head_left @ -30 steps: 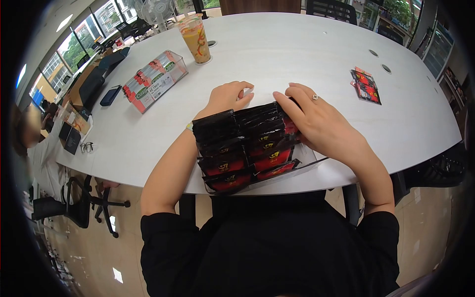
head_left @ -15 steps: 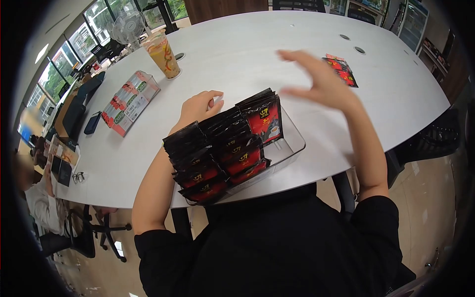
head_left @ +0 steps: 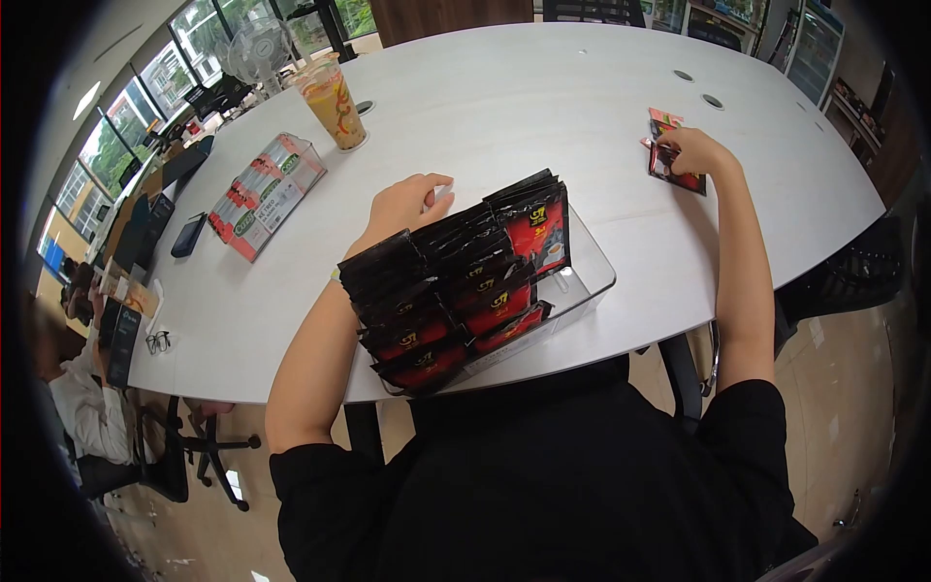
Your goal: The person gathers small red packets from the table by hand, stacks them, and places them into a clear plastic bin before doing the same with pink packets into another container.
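A clear plastic box [head_left: 593, 283] near the table's front edge is packed with rows of black-and-red coffee sachets [head_left: 499, 301], with some space at its right end. Behind the box rests my left hand [head_left: 405, 206], fingers curled toward the thumb; a small whitish patch shows between them, too small to name. My right hand [head_left: 703, 152] reaches out to the right, its fingers closed on a coffee sachet [head_left: 687, 180] lying on the table. Part of that sachet is hidden under the fingers. A reddish packet [head_left: 663, 116] lies just beyond it.
To the left stand a pink-and-white carton pack [head_left: 267, 199] and a drink cup [head_left: 335, 107]. A dark phone-like object [head_left: 188, 236] and glasses [head_left: 158, 341] lie farther left on the white table [head_left: 543, 107]. Another person [head_left: 87, 398] sits at the left.
My right hand has moved right and down from above the table to the loose sachet, and its spread fingers have closed on it. My left hand stays behind the box.
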`<control>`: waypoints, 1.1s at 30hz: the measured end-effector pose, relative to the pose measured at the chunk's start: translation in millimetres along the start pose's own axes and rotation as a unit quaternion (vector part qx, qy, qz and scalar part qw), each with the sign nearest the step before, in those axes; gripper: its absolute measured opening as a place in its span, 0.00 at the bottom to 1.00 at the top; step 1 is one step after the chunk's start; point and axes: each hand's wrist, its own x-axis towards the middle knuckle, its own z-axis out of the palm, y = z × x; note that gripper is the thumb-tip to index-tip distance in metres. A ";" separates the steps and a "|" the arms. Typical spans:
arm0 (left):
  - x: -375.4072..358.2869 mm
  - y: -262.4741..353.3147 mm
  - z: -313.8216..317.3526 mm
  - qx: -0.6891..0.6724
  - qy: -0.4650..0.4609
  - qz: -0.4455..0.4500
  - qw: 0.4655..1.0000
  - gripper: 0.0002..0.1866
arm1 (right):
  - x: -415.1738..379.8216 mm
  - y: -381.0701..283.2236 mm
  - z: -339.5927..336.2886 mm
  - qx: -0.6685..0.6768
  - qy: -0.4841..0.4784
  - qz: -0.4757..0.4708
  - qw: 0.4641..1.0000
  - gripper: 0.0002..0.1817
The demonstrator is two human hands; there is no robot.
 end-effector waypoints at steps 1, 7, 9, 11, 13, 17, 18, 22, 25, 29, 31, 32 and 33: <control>-0.5 0.7 -0.3 -0.005 0.000 0.001 1.000 0.15 | -4.0 -4.2 -5.0 0.000 -0.001 -0.003 1.000 0.31; -0.4 0.3 0.5 -0.008 -0.001 0.002 1.000 0.16 | -28.1 -26.6 -24.0 0.076 -0.065 0.004 0.995 0.33; -0.4 0.0 0.5 -0.007 0.001 0.002 1.000 0.16 | -29.2 -27.1 -22.8 0.076 -0.046 -0.043 0.995 0.32; -0.7 -0.9 1.1 -0.015 0.005 0.014 1.000 0.16 | -31.3 -31.2 -22.1 0.077 -0.028 -0.090 0.993 0.31; -0.5 -3.5 1.8 -0.012 0.002 0.012 1.000 0.17 | -40.9 -43.9 -30.3 0.307 0.026 -0.142 0.941 0.26; 0.1 -1.6 0.5 -0.008 -0.008 0.005 1.000 0.18 | -59.0 -74.6 -38.2 0.541 0.082 -0.314 0.776 0.26; -0.1 -2.1 1.1 -0.009 -0.007 0.002 1.000 0.18 | -62.5 -79.0 -37.1 0.555 0.058 -0.356 0.750 0.28; -1.1 -0.1 0.4 -0.018 0.000 0.008 1.000 0.17 | -97.8 -143.0 -24.2 0.476 0.056 -0.456 0.750 0.37; -2.3 2.9 -1.4 -0.017 0.000 0.006 1.000 0.16 | -106.4 -166.5 -16.1 0.188 0.165 -0.439 0.863 0.32; -2.2 3.6 -3.4 -0.010 -0.005 0.010 1.000 0.16 | -109.6 -168.6 -13.2 0.111 0.189 -0.466 0.857 0.31; -2.1 2.6 -2.2 -0.014 -0.002 0.008 1.000 0.16 | -109.0 -168.0 -13.1 0.120 0.224 -0.438 0.862 0.34; -2.0 2.3 -1.6 -0.016 0.001 0.008 1.000 0.16 | -108.2 -168.4 -10.7 0.119 0.223 -0.440 0.862 0.34; -2.0 3.3 -2.1 -0.017 0.001 0.007 1.000 0.16 | -107.0 -168.9 -6.8 0.122 0.217 -0.423 0.871 0.37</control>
